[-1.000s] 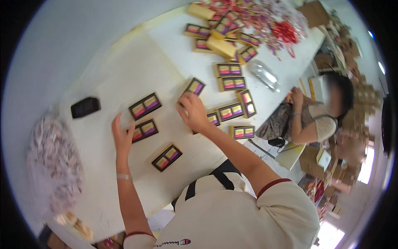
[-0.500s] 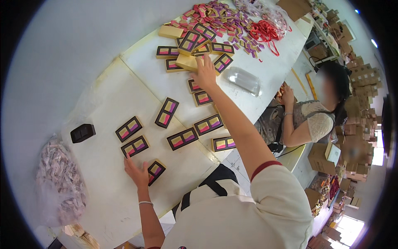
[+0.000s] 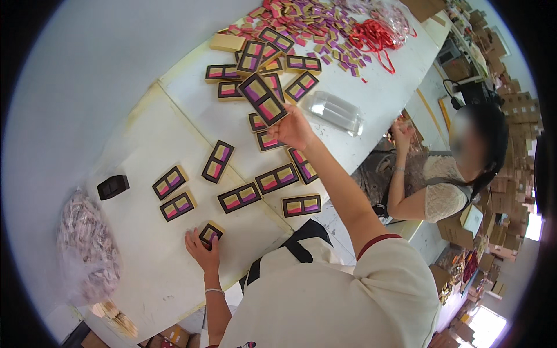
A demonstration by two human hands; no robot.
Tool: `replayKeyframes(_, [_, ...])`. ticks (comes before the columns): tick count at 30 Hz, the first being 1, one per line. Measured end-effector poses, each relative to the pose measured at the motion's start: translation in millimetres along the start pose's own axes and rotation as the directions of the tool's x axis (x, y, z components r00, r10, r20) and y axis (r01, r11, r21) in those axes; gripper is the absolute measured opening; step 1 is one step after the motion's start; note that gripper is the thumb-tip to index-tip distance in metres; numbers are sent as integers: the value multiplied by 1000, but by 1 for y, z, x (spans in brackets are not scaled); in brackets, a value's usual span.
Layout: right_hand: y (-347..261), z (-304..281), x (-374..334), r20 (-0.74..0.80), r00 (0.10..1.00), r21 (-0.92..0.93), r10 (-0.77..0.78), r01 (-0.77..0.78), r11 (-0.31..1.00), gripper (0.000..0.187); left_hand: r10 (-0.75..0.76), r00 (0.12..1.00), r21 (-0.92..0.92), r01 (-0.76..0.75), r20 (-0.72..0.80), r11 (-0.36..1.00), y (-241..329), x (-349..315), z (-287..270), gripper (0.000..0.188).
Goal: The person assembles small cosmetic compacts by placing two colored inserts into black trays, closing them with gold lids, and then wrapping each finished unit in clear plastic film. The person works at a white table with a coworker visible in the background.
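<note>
My right hand [image 3: 295, 129] grips one end of a gold box [image 3: 255, 93] over the pile on the far side of the table. Its dark two-compartment insert faces up, with pink-and-gold and purple-and-gold wrapped pieces inside. Close to me, my left hand [image 3: 203, 252] has its thumb and fingers around a similar box [image 3: 212, 228], which rests on the table and is partly covered. Several more filled boxes [image 3: 239, 198] lie between my hands. A closed-looking gold box [image 3: 228, 42] sits at the pile's far left.
An unfilled black tray [image 3: 113, 187] and a plastic bag of small packets [image 3: 87, 249] are at the left. Wrapped pieces [image 3: 313, 23], red ribbon [image 3: 371, 36] and a clear plastic tray [image 3: 335, 113] lie far right. A co-worker [image 3: 429, 180] sits at the right edge.
My right hand has lifted the gold box off the pile toward me, and its filled face now shows. My left hand has moved right and closed around the nearest box.
</note>
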State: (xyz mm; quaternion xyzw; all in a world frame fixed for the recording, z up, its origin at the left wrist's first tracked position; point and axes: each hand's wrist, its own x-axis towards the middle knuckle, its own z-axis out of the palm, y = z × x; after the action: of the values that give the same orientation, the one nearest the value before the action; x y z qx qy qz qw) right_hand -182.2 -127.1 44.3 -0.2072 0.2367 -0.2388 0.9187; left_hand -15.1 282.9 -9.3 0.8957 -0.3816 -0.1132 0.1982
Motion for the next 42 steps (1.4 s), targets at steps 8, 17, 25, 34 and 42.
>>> replayKeyframes(8, [48,-23,42,-241,957,-38,164,-178,983,71,45,998,-23,-44,40,999,10,12,1,60])
replayKeyframes(17, [35,-33,-46,-26,515,-997,-857,-70,-12,23,31,999,-12,-31,44,999,5,-3,6,58])
replayKeyframes(25, [-12,-140,-47,228,616,-629,-754,-498,-597,45,2,999,-31,0,43,1000,12,1,5,58])
replayKeyframes(34, [-29,-150,-58,259,602,-764,-755,-351,-542,35,-13,999,-58,15,41,998,12,2,6,57])
replayKeyframes(42, [-46,-147,-65,294,639,-836,-711,-189,-515,16,-5,999,-28,6,44,1000,10,2,6,58])
